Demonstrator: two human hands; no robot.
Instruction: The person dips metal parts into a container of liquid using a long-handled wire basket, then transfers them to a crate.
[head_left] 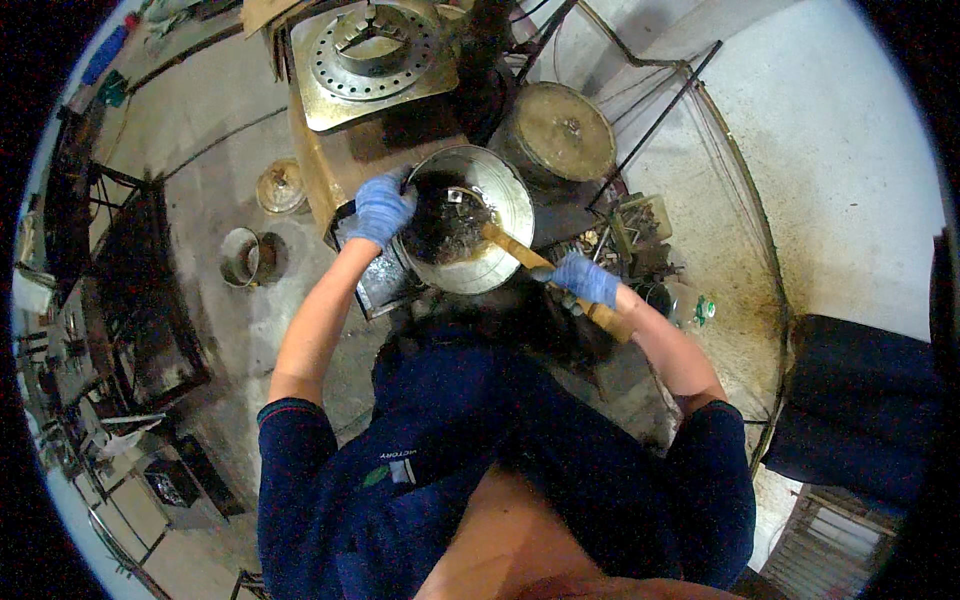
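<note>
A round metal bucket [515, 195] is in front of me, its mouth toward the camera. Inside lies a dark, wet-looking mass with a small pale square piece [455, 197] in it; what the mass is I cannot make out. My left hand [384, 208], in a blue knit glove, is closed on the bucket's left rim. In my right hand [585, 280], gloved alike, is a flat wooden stick [515, 248]. The stick's far end reaches into the bucket, and its near end sticks out below the hand toward my forearm.
Beyond the bucket stands a machine with a perforated round plate and jaws [375, 50]. A lidded drum [562, 132] is to its right. Small metal parts [600, 240] and a clear bottle [690, 305] lie at the right. Two cans, one open [241, 257], stand on the floor at the left.
</note>
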